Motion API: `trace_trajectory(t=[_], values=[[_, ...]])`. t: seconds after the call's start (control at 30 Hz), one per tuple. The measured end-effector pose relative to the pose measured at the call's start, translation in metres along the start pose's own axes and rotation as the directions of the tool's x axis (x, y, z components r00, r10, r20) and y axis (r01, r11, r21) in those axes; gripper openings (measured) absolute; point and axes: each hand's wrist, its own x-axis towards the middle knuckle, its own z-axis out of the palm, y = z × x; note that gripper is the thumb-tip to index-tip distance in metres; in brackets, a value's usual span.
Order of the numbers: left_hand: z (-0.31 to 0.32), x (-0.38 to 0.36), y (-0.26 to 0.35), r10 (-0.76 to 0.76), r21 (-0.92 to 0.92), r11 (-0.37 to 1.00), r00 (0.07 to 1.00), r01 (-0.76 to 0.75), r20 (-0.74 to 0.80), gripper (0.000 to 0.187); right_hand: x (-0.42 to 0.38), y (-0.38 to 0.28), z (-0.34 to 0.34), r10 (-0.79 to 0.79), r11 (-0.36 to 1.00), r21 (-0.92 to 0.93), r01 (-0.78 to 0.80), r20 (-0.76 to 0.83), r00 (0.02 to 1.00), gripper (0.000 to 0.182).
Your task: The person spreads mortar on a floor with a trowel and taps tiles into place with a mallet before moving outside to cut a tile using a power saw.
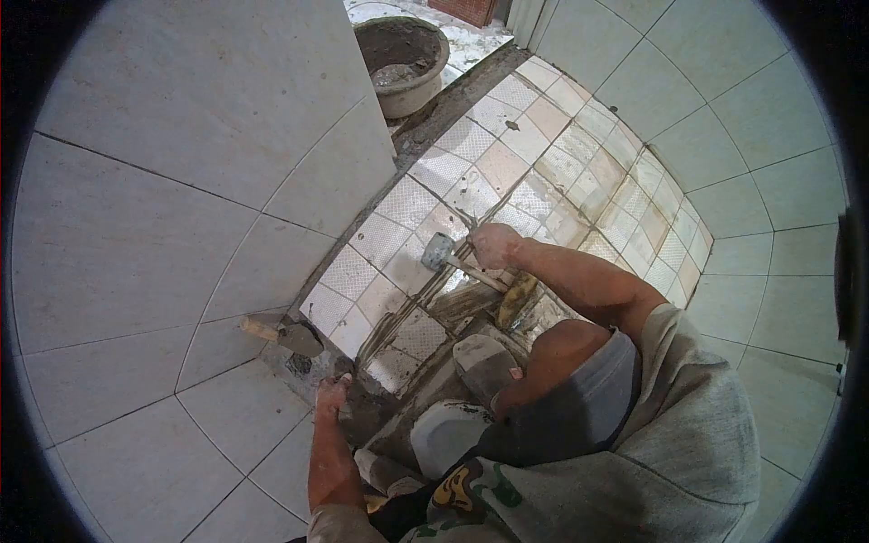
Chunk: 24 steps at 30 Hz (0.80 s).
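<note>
My right hand (496, 244) is closed low over the floor tiles (472, 192), its fingers at one end of a thin dark cord (418, 297). The cord runs across the tiles along a joint, towards my left hand (333, 394), which is closed near the wall. A mallet (438, 252) with a pale grey head lies just beside my right hand, its light handle pointing towards my knees. Against the handle's end rests a dirty yellow sponge (517, 300). Past my left hand, a trowel (299, 340) with a wooden handle lies by the wall.
A large round bucket (409, 89) with grey mortar stands beyond the doorway threshold. Tiled walls (136, 244) rise on both sides. My shoe (484, 364) and a white rounded object (445, 433) are close under me, beside wet, mortar-smeared floor (398, 421).
</note>
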Motion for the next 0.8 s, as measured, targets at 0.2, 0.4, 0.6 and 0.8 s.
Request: trace_trajectory(t=[0.2,0.4,0.6,0.8], values=[[-0.01,-0.022,0.027,-0.044,0.015,0.999,0.999,0.044,-0.024,0.052,0.006,0.007,0.01,-0.026,0.999,0.036,0.027,-0.042,0.999,0.03],[0.014,0.024,-0.027,0.069,-0.028,0.997,0.993,-0.073,-0.099,0.044,0.001,-0.001,-0.002,0.046,0.998,0.041,-0.048,0.048,0.998,0.028],[0.016,0.023,-0.031,0.131,-0.051,0.989,0.988,-0.135,-0.085,0.045,0.003,0.002,0.005,0.04,0.998,0.047,-0.038,-0.027,0.999,0.026],[0.001,-0.004,0.005,0.075,-0.015,0.997,0.994,-0.077,-0.075,0.048,-0.002,0.0,-0.004,0.022,0.998,0.058,-0.022,-0.002,1.0,0.026]])
